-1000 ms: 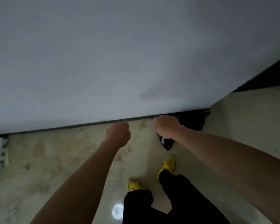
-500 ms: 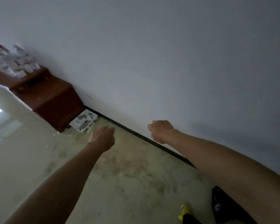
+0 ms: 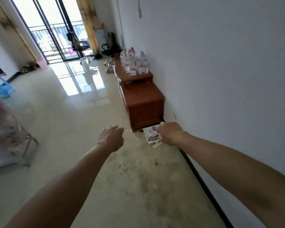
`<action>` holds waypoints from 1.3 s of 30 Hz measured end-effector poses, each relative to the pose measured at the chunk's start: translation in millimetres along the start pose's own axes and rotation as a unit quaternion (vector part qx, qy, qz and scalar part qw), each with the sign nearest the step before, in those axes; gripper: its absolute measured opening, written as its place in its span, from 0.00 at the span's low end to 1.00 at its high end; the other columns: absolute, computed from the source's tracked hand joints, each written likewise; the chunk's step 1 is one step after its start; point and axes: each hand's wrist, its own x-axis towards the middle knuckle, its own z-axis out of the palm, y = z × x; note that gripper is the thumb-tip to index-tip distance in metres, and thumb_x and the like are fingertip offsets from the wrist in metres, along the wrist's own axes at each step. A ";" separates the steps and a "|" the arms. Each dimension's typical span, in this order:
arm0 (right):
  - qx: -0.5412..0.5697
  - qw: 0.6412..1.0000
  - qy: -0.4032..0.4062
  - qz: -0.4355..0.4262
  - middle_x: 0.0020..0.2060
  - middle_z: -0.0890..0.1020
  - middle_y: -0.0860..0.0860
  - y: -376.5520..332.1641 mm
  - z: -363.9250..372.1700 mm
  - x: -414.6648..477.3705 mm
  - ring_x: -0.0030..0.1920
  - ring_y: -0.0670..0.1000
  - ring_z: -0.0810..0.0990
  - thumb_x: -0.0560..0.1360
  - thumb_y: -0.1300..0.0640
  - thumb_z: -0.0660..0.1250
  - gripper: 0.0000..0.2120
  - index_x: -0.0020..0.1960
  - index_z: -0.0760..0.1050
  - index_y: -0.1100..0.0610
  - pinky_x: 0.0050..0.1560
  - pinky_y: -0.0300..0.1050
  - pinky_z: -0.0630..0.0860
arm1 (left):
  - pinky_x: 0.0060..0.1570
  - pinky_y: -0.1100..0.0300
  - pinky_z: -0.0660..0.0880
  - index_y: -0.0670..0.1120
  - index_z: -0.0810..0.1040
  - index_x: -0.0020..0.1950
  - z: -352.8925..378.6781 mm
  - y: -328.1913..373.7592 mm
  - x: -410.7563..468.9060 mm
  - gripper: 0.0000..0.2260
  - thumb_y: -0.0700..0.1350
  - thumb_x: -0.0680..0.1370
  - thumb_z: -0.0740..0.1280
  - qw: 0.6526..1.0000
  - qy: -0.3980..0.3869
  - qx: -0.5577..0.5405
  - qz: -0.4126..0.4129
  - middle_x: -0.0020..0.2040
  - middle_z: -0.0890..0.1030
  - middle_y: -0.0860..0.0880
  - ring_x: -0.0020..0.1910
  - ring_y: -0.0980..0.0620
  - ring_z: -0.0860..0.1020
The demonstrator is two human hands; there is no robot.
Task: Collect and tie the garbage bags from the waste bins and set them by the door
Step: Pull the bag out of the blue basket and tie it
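From here I see a reddish-brown wooden cabinet (image 3: pixel 143 102), a plain white wall (image 3: pixel 220 63) and a black skirting board (image 3: pixel 204 183). The water bottles (image 3: pixel 135 65) are clear with red-and-white labels. The floor tiles (image 3: pixel 64 120) are glossy cream, blotched grey-brown nearest me. The flat carton (image 3: pixel 152 134) is white with brownish printed pictures. The curtain (image 3: pixel 89 22) is mottled yellow-gold, the bin (image 3: pixel 42 63) pink, the stool (image 3: pixel 1 87) blue, the office chair (image 3: pixel 77 45) black.
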 end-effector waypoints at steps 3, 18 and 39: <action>-0.005 0.998 0.027 -0.059 0.56 0.78 0.55 -20.3 -17.4 91.7 0.55 0.57 0.79 0.78 0.56 0.59 0.12 0.59 0.74 0.56 0.44 0.48 0.71 | 0.52 0.54 0.73 0.47 0.76 0.58 -4.8 -59.7 29.9 0.12 0.46 0.78 0.60 0.996 -0.003 0.002 -0.084 0.58 0.77 0.44 0.57 0.43 0.77; -0.012 0.971 0.014 -0.239 0.60 0.77 0.54 -215.1 -51.6 475.7 0.59 0.56 0.78 0.77 0.54 0.60 0.14 0.61 0.75 0.53 0.52 0.47 0.72 | 0.49 0.54 0.72 0.47 0.76 0.56 61.0 -385.2 162.9 0.10 0.46 0.77 0.60 0.962 -0.066 -0.010 -0.265 0.57 0.78 0.44 0.56 0.42 0.78; 0.003 0.968 0.036 -0.247 0.56 0.78 0.54 -322.0 -140.6 1060.3 0.55 0.57 0.79 0.76 0.56 0.60 0.13 0.58 0.76 0.54 0.50 0.47 0.73 | 0.51 0.54 0.73 0.47 0.76 0.56 69.0 -799.6 572.1 0.10 0.47 0.76 0.61 0.953 -0.028 -0.017 -0.302 0.57 0.78 0.45 0.56 0.43 0.78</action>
